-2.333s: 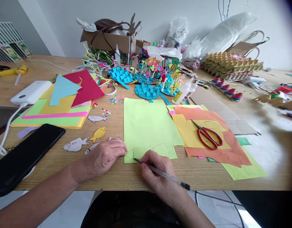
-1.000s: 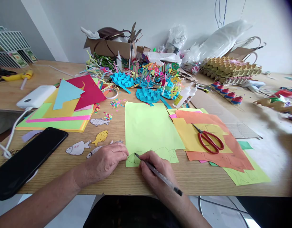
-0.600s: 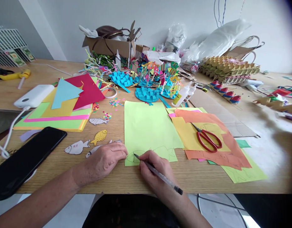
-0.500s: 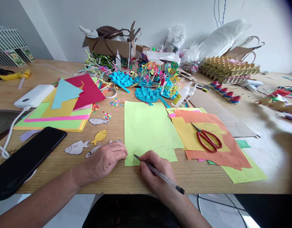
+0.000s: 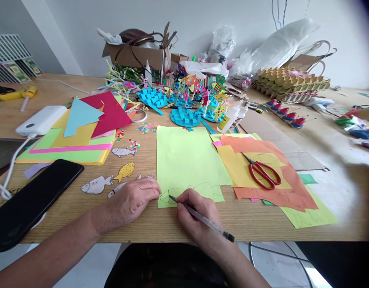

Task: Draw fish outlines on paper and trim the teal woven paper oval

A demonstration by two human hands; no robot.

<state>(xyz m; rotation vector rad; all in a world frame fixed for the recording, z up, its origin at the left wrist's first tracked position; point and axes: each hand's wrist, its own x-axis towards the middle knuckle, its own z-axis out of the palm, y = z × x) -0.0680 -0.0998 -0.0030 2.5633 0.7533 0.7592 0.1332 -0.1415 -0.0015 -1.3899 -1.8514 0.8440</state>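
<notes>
1. I have the right hand [image 5: 199, 214] holding a pen [image 5: 210, 224], thumb and fingers pinched around the barrel near its tip; the capped end slants back over the wrist.
2. The pen tip is at a short line crossing the left fish outline [image 5: 164, 197], drawn along the near edge of the lime-green sheet [image 5: 184, 156]. A second fish outline [image 5: 206, 189] sits just right of it.
3. That sheet lies flat on the wooden table [image 5: 136, 232], in front of me.
4. My left hand [image 5: 139, 198] rests at the sheet's left edge, fingers bent and close together; I cannot tell whether they grip the paper.
5. Beside that hand I see a yellow dotted fish [image 5: 124, 172] and a white fish [image 5: 96, 185], both cut out.
6. Right of the sheet, red-handled scissors [image 5: 264, 172] lie on yellow paper [image 5: 241, 166].
</notes>
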